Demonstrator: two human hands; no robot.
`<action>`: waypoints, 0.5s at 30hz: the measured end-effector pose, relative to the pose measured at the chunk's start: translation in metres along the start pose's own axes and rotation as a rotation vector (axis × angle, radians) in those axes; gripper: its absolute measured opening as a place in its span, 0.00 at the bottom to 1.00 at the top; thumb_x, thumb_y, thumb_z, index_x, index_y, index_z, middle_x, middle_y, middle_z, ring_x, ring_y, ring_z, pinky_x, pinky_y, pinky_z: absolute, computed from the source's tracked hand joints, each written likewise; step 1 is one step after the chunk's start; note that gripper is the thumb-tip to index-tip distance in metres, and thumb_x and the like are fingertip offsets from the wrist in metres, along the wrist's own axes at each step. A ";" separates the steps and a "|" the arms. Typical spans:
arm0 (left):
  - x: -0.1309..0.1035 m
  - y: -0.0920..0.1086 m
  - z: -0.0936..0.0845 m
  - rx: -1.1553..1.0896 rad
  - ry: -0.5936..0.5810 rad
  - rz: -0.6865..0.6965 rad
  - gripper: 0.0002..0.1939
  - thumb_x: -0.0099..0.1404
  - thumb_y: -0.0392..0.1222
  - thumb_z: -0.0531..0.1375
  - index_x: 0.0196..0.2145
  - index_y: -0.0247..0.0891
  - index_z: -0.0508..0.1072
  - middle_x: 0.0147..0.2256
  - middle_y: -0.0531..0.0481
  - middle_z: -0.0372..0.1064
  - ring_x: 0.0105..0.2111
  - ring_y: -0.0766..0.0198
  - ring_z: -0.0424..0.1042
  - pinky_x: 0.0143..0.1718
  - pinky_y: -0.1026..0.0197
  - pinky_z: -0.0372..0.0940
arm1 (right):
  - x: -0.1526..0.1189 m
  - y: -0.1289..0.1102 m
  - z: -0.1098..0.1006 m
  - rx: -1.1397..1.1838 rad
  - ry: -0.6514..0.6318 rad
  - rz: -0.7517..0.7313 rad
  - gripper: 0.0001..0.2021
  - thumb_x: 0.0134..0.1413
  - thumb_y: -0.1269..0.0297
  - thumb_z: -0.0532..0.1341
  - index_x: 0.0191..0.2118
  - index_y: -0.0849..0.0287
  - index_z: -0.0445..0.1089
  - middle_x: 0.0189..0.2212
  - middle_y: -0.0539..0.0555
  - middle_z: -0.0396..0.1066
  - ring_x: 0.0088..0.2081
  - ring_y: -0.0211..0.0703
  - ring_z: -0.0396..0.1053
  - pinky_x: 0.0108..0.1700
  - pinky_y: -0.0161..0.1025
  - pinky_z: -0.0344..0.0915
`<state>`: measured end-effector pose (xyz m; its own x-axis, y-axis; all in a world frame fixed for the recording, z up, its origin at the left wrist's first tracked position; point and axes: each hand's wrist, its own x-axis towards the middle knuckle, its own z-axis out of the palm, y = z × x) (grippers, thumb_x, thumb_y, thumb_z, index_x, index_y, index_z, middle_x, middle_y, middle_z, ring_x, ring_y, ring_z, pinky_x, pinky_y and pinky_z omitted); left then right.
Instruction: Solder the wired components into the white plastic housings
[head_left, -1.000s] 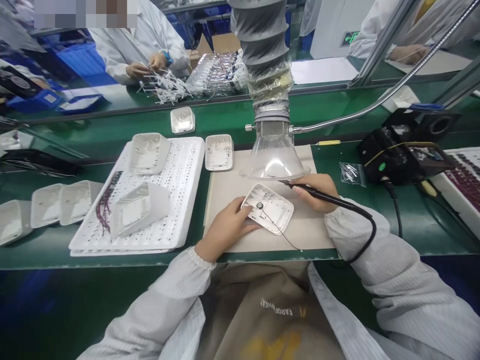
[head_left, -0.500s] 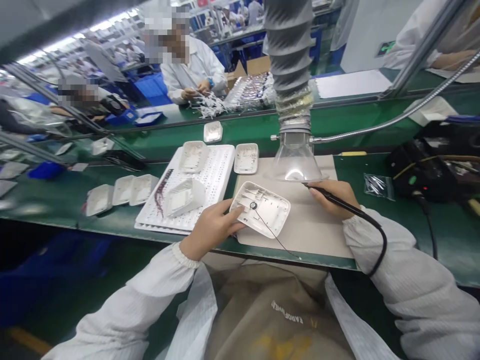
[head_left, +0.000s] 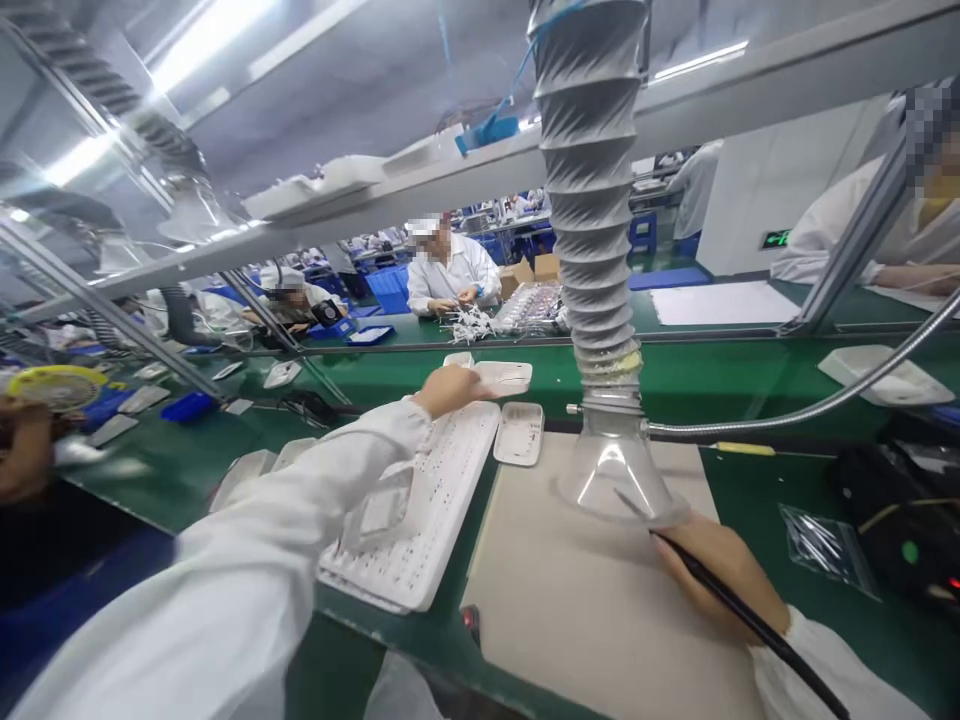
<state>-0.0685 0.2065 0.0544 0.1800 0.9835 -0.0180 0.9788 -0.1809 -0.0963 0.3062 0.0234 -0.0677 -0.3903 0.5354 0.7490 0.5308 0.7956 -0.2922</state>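
My left hand is stretched far forward, closed on the near-left edge of a white plastic housing half. It holds the housing beyond the white perforated tray, close to the green ledge. A thin wire shows faintly in the housing. In my right hand is a black soldering iron, gripped like a pen, its tip under the clear fume hood. Just right of the tray sits another white housing. A deeper white housing rests on the tray, partly behind my left sleeve.
A beige work mat lies under the hood, which hangs from a ribbed grey duct. At right are a small bag of metal parts and a black device. A co-worker sits across the bench; a person's hand is at far left.
My left hand has carried the housing from over the mat forward and away, to the green ledge. My right hand still holds the soldering iron near the hood. The view has tilted up.
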 end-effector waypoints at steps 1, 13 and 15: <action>0.028 0.007 0.005 0.006 -0.007 -0.006 0.23 0.69 0.57 0.60 0.45 0.32 0.77 0.44 0.40 0.75 0.46 0.52 0.74 0.48 0.51 0.69 | 0.002 -0.002 -0.001 0.002 0.004 -0.002 0.15 0.61 0.70 0.55 0.49 0.50 0.72 0.35 0.53 0.80 0.33 0.52 0.79 0.30 0.44 0.79; 0.195 -0.057 0.037 -0.023 -0.061 -0.164 0.20 0.71 0.48 0.60 0.56 0.36 0.69 0.54 0.41 0.67 0.51 0.54 0.71 0.51 0.46 0.70 | 0.021 -0.005 -0.010 -0.081 -0.018 -0.012 0.17 0.58 0.71 0.56 0.50 0.52 0.74 0.33 0.54 0.79 0.33 0.49 0.79 0.30 0.37 0.79; 0.198 -0.088 0.045 -0.017 -0.092 -0.262 0.21 0.71 0.48 0.61 0.57 0.36 0.68 0.55 0.41 0.67 0.51 0.54 0.71 0.51 0.46 0.70 | 0.002 0.005 -0.006 -0.165 -0.048 -0.033 0.13 0.59 0.66 0.60 0.48 0.53 0.76 0.38 0.54 0.80 0.37 0.47 0.79 0.37 0.34 0.79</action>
<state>-0.1240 0.4170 0.0143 -0.0887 0.9924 -0.0852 0.9924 0.0807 -0.0933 0.3128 0.0267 -0.0640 -0.4432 0.5261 0.7258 0.6315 0.7579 -0.1637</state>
